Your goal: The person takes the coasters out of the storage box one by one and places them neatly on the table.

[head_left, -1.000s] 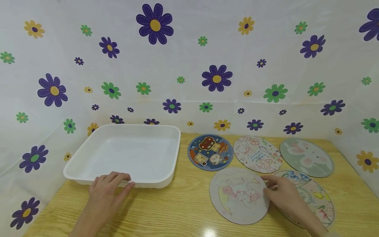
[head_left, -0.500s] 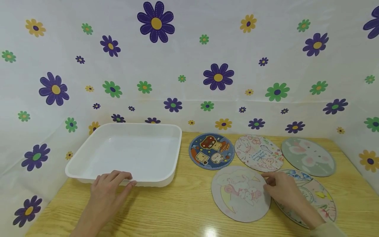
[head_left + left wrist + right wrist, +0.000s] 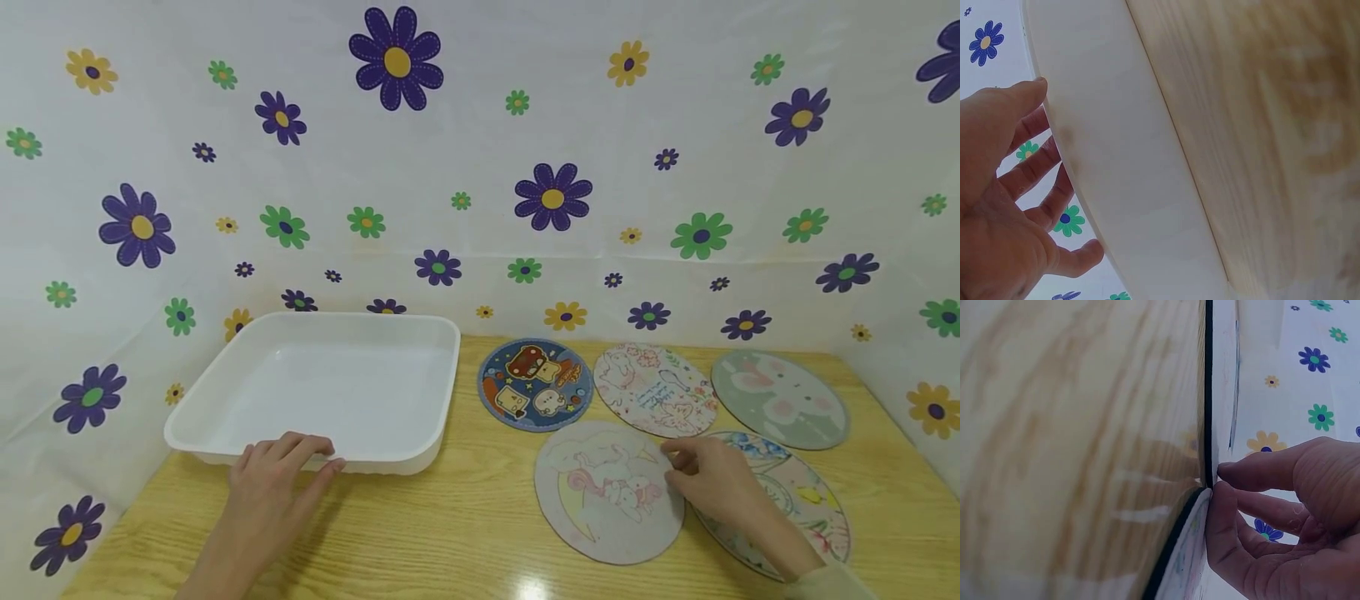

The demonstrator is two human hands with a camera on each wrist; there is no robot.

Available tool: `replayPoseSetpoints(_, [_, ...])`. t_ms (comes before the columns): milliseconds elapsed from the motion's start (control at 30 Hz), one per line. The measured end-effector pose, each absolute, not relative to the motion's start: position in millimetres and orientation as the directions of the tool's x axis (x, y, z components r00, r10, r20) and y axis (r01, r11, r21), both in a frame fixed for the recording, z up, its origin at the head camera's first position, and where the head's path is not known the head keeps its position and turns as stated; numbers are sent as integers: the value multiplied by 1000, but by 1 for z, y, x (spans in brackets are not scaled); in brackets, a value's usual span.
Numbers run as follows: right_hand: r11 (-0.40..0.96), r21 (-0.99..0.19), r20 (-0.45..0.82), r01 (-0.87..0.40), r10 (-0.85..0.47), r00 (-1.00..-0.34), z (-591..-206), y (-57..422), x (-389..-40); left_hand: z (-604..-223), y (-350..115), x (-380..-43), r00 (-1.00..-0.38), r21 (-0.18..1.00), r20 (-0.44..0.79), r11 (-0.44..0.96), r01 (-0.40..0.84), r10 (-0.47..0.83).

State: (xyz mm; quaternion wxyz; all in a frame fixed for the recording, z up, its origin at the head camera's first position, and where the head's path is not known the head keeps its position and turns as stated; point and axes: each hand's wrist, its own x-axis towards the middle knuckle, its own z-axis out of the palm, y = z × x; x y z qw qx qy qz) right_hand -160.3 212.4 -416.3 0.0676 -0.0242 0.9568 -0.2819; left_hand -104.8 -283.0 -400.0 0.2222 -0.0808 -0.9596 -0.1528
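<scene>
At the left, my left hand (image 3: 273, 479) holds the near rim of a white rectangular tray (image 3: 447, 392), fingers over the edge and thumb on the outer side. The left wrist view shows its thumb at the rim and the other fingers (image 3: 1032, 172) partly hidden behind it. My right hand (image 3: 716, 483) pinches the right edge of a pale round mouse pad (image 3: 551, 521), printed with pink figures and a yellow moon. That pad lies on the table; its black underside edge (image 3: 1209, 381) shows in the right wrist view. Beneath the right hand is a flowered mouse pad (image 3: 813, 517), partly covered.
Behind, in a row, lie a blue mouse pad with cartoon figures (image 3: 534, 385), a white-and-pink one (image 3: 652, 387) and a green one with a rabbit (image 3: 780, 400). The wood-grain table (image 3: 420, 533) meets a white flower-printed cloth (image 3: 480, 142) at the back and sides.
The head view shifts very slightly. Both hands, the tray and the mouse pads keep their places.
</scene>
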Motion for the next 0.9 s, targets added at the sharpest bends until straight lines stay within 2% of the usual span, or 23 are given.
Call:
replayPoseSetpoints(400, [847, -529, -88, -55, -119, -989, -411, 219, -151, -401, -283, -104, -879, 261, 467, 935, 238, 93])
replayPoseSetpoints(633, [833, -551, -125, -47, -138, -982, -406, 232, -137, -401, -284, -106, -862, 245, 494, 934, 259, 109])
replayPoseSetpoints(900, [831, -538, -51, -145, -204, -978, -407, 249, -122, -399, -283, -105, -883, 256, 458, 937, 237, 98])
